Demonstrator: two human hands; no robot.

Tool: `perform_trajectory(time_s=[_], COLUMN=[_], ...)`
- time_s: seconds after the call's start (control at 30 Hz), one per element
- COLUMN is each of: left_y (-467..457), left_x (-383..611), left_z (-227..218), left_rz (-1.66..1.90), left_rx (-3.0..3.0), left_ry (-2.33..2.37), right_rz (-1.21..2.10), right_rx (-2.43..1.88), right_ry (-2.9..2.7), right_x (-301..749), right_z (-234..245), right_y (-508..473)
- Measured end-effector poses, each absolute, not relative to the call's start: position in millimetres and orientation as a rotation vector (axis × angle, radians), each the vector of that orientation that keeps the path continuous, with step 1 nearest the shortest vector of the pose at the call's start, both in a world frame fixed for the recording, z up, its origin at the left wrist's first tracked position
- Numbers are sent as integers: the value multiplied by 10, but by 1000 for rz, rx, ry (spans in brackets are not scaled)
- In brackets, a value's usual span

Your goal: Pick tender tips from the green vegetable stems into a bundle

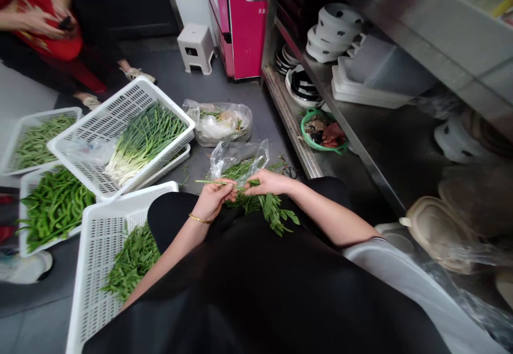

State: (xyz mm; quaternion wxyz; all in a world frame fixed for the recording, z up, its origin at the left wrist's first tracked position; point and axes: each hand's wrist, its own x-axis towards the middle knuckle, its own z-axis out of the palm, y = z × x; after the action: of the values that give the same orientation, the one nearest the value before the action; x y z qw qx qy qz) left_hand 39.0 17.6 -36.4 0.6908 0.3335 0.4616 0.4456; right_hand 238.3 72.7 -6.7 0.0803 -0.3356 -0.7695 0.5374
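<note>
My left hand (215, 198), with a gold bangle on the wrist, pinches the thin pale end of a green vegetable stem (210, 182). Close beside it, my right hand (266, 182) has its fingers closed around the same greens, and a leafy bunch (276, 212) hangs below that palm. Both hands are above my lap. Just beyond them lies an open clear plastic bag (240, 156) with green stems in it. To the left, a white perforated basket (88, 268) holds loose leafy greens (134, 260).
Baskets of spring onions (146, 135), green peppers (56, 207) and green beans (42, 140) stand at left. A second plastic bag (224, 124) and a white stool (196, 49) are ahead. Metal shelving (352, 140) with dishes runs along my right. A person in red (44, 17) is at upper left.
</note>
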Motion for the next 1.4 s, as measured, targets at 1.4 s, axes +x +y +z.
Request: perform_trajectory(time_s=[1.4], left_y=[-133], left_x=[-720], left_z=[-474], left_rz=[679], left_rx=[1754], left_ry=[1430], right_rz=[1322], right_rx=[-1147], right_ry=[-1857], right_x=[1102], right_z=[-30], right_y=[1723])
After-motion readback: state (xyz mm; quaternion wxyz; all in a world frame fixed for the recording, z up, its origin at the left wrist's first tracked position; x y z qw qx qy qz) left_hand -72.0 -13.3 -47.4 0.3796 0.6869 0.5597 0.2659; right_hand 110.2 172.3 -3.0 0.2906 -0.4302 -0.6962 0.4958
